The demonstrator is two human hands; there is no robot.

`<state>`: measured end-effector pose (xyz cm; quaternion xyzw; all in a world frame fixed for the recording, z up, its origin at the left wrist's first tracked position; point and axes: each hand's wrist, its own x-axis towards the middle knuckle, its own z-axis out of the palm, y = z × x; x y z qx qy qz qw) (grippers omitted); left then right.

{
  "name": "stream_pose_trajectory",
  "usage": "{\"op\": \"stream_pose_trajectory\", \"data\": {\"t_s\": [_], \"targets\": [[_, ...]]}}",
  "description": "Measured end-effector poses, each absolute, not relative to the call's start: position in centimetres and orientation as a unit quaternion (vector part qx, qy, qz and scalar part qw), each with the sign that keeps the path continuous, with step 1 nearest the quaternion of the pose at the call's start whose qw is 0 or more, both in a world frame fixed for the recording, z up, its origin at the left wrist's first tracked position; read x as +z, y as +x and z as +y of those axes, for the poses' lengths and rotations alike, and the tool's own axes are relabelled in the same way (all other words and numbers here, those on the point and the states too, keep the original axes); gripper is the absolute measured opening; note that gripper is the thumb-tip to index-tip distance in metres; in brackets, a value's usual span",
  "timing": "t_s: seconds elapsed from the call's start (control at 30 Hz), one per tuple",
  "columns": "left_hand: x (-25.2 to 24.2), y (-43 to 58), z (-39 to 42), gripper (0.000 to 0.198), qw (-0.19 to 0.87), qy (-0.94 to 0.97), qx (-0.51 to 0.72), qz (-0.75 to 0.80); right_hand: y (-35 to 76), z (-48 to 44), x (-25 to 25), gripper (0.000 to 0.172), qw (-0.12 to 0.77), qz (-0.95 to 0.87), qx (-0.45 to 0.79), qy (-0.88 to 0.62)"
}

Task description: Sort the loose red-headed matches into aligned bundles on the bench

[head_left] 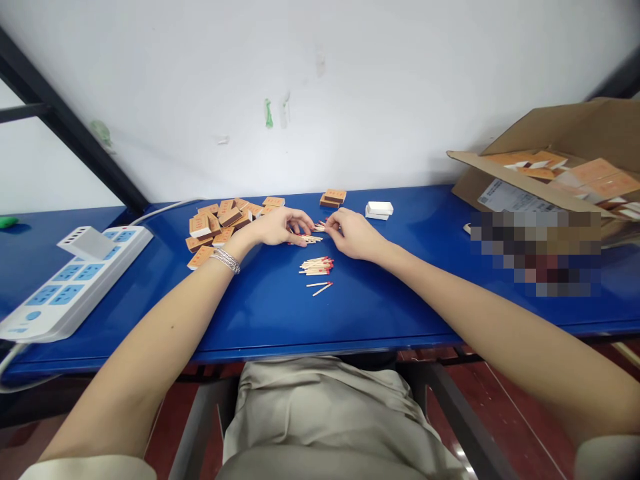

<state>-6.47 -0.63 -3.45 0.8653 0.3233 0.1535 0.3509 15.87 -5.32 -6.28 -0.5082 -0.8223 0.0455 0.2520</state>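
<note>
My left hand (pixel 281 226) rests on the blue table (pixel 260 307), fingers curled over a few red-tipped matches (pixel 309 238). A silver bracelet circles that wrist. My right hand (pixel 352 233) faces it a little to the right, fingers pinched on the ends of matches between the two hands. A small bundle of matches (pixel 317 266) lies just in front of the hands, with two loose matches (pixel 320 287) nearer me. A heap of orange matchboxes (pixel 220 222) lies left of my left hand.
Two stacked orange matchboxes (pixel 333 197) and a white inner tray (pixel 379 210) sit behind the hands. A white and blue power strip (pixel 70 277) lies at the left. An open cardboard box (pixel 560 167) holding more matchboxes stands at the right.
</note>
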Motion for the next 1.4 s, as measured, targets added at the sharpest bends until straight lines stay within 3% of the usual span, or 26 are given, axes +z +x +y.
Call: {"op": "stream_pose_trajectory", "data": {"t_s": [0.2,0.67,0.93,1.17,1.4], "targets": [[-3.3,-6.5,-0.8,0.053,0.348,0.868,0.152,0.320,15.8,-5.2,-6.3,0.019,0.253,-0.791,-0.001,-0.557],[-3.4,-6.4,-0.7,0.053,0.344,0.861,0.159,0.338,15.3,-5.7,-6.1,0.016,0.217,-0.854,0.041,-0.472],[-3.7,-6.6,-0.5,0.056,0.348,0.856,0.170,0.342,16.1,-5.1,-6.3,0.018,0.281,-0.792,0.020,-0.542],[-4.1,-6.6,-0.1,0.059,0.377,0.847,0.173,0.331,15.6,-5.7,-6.1,0.012,0.271,-0.836,0.097,-0.466],[-3.8,-6.6,-0.4,0.055,0.369,0.850,0.172,0.335,15.3,-5.9,-6.1,0.012,0.265,-0.840,0.093,-0.464]]}}
